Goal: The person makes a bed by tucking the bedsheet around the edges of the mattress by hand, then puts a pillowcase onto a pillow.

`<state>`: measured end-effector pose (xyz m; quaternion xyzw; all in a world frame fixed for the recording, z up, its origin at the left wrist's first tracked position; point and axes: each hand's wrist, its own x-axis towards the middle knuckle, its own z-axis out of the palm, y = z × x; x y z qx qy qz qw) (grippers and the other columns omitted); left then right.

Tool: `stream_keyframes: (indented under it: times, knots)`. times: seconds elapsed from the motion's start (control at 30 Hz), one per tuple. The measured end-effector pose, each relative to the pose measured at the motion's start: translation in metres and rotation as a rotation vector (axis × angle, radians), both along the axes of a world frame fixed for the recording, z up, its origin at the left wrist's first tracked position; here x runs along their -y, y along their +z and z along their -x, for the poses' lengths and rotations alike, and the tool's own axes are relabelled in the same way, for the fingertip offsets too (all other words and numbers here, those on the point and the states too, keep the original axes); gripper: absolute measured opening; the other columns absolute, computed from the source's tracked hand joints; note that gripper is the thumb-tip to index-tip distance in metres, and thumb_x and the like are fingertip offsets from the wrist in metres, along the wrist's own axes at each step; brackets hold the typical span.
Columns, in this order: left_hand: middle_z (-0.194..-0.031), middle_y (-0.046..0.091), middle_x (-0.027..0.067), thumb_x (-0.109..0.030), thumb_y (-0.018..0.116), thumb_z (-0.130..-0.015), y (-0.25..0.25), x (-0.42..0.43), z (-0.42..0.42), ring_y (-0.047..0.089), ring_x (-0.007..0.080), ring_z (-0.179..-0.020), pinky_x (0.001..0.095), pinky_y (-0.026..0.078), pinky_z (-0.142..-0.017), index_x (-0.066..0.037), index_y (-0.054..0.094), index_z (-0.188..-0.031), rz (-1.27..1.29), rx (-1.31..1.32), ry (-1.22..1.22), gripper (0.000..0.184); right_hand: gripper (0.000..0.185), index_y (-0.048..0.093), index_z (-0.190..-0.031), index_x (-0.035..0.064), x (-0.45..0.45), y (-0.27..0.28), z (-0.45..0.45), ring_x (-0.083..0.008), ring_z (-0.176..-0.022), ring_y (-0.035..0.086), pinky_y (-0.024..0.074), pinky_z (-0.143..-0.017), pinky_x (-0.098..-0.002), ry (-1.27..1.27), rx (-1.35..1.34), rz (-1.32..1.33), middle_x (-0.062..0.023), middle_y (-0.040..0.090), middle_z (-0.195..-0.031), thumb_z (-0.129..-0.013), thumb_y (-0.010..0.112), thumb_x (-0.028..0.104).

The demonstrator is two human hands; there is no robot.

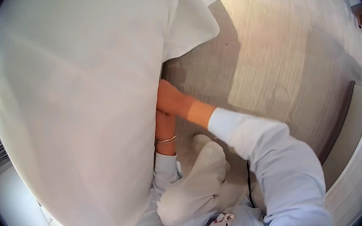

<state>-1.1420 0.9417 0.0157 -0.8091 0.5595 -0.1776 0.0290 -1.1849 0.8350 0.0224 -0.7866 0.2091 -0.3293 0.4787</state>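
Note:
A white sheet [81, 88] covers a broad raised surface, which looks like a bed, and fills the left half of the head view. My right hand [170, 97] reaches across from the right to the sheet's side edge, its fingers hidden by the cloth. Just below it, my left hand [163, 119] is at the same edge, largely behind the cloth, with a beaded bracelet [165, 140] on the wrist. Both hands are close together. Whether either one grips the sheet cannot be seen. A loose corner of the sheet [195, 30] hangs out past the edge beyond my hands.
Wood-patterned floor [268, 56] lies to the right of the bed. A pale panel-like piece of furniture [348, 176] stands along the right side. My bent leg in light trousers [194, 190] is below my hands. A black cord [249, 183] hangs near my right arm.

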Motion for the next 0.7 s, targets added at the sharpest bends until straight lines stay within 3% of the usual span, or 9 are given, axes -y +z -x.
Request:
stream_keyframes:
  times: [0.07,0.13,0.17,0.27,0.33,0.43,0.57,0.63,0.7]
  knots:
    - [-0.098,0.059,0.0138,-0.030,0.060,-0.083,-0.003,0.004,-0.004,0.058,0.0230,-0.090,0.0351,0.046,-0.075,0.000,0.053,-0.102,0.001,0.115,-0.081,0.036,0.009,0.057,-0.072,0.0016,0.004,0.006,0.009,-0.0290,-0.063,0.056,0.0430,-0.052,-0.0377,0.118,-0.114,-0.287,-0.0131,0.060,-0.073,-0.073,0.053,0.009]
    - [-0.099,0.058,0.0155,-0.029,0.059,-0.084,-0.014,-0.001,-0.023,0.057,0.0252,-0.094,0.0353,0.045,-0.079,0.002,0.051,-0.105,-0.389,0.869,-0.334,0.038,0.011,0.057,-0.082,0.0016,-0.006,-0.009,0.005,-0.0284,-0.069,0.056,0.0458,-0.054,-0.0393,0.021,-0.192,0.287,-0.0113,0.060,-0.095,-0.075,0.052,0.008]
    - [-0.099,0.058,0.0155,-0.029,0.059,-0.084,-0.028,-0.010,-0.033,0.057,0.0252,-0.094,0.0353,0.045,-0.079,0.002,0.051,-0.105,-0.389,0.881,-0.341,0.038,0.011,0.057,-0.082,0.0016,-0.014,-0.018,0.013,-0.0284,-0.069,0.056,0.0458,-0.054,-0.0393,0.012,-0.182,0.284,-0.0113,0.060,-0.095,-0.075,0.052,0.008]
    - [-0.113,0.054,0.0183,-0.025,0.056,-0.085,-0.043,-0.014,-0.033,0.052,0.0280,-0.105,0.0343,0.042,-0.087,0.004,0.048,-0.114,-0.270,0.468,-0.099,0.041,0.030,0.053,-0.105,0.0038,-0.019,-0.037,0.044,-0.0309,-0.083,0.054,0.0485,-0.063,-0.0402,0.071,0.090,0.119,-0.0130,0.049,-0.117,-0.075,0.052,0.003]
    - [-0.125,0.047,0.0201,-0.019,0.054,-0.085,-0.014,-0.004,-0.004,0.045,0.0311,-0.116,0.0347,0.038,-0.095,0.005,0.047,-0.119,0.202,-0.164,0.132,0.042,0.054,0.039,-0.125,0.0070,-0.013,-0.036,0.052,-0.0335,-0.098,0.049,0.0467,-0.077,-0.0413,-0.150,0.187,-0.174,-0.0154,0.040,-0.126,-0.073,0.053,0.000]
    - [-0.132,0.043,0.0187,-0.013,0.055,-0.080,-0.033,-0.029,-0.021,0.039,0.0307,-0.124,0.0409,0.031,-0.100,0.000,0.050,-0.121,0.365,-0.423,-0.049,0.044,0.062,0.031,-0.131,0.0064,0.020,-0.014,0.039,-0.0361,-0.106,0.045,0.0420,-0.088,-0.0406,-0.214,0.240,-0.328,-0.0181,0.039,-0.126,-0.073,0.053,0.000]
    - [-0.128,0.048,0.0173,-0.009,0.058,-0.073,-0.058,-0.075,-0.025,0.041,0.0297,-0.123,0.0485,0.029,-0.100,-0.008,0.056,-0.117,0.117,-0.249,-0.525,0.044,0.059,0.032,-0.127,0.0007,0.053,0.010,0.017,-0.0365,-0.106,0.045,0.0417,-0.089,-0.0409,-0.379,0.353,-0.137,-0.0184,0.038,-0.124,-0.073,0.055,0.001]
    - [-0.129,0.048,0.0154,-0.006,0.058,-0.069,-0.031,-0.070,-0.003,0.040,0.0273,-0.124,0.0535,0.025,-0.100,-0.015,0.057,-0.118,-0.133,-0.335,-0.689,0.050,0.058,0.033,-0.125,-0.0008,0.057,0.002,0.011,-0.0363,-0.105,0.045,0.0435,-0.086,-0.0407,-0.444,0.328,-0.036,-0.0187,0.039,-0.122,-0.071,0.055,0.001]
    - [-0.128,0.048,0.0168,-0.005,0.056,-0.070,0.004,-0.037,-0.007,0.042,0.0289,-0.122,0.0503,0.029,-0.099,-0.013,0.056,-0.119,-0.035,-0.326,-0.662,0.049,0.054,0.039,-0.119,-0.0009,0.058,-0.023,0.009,-0.0328,-0.100,0.049,0.0473,-0.079,-0.0389,-0.330,0.249,0.258,-0.0158,0.042,-0.117,-0.068,0.057,0.000]
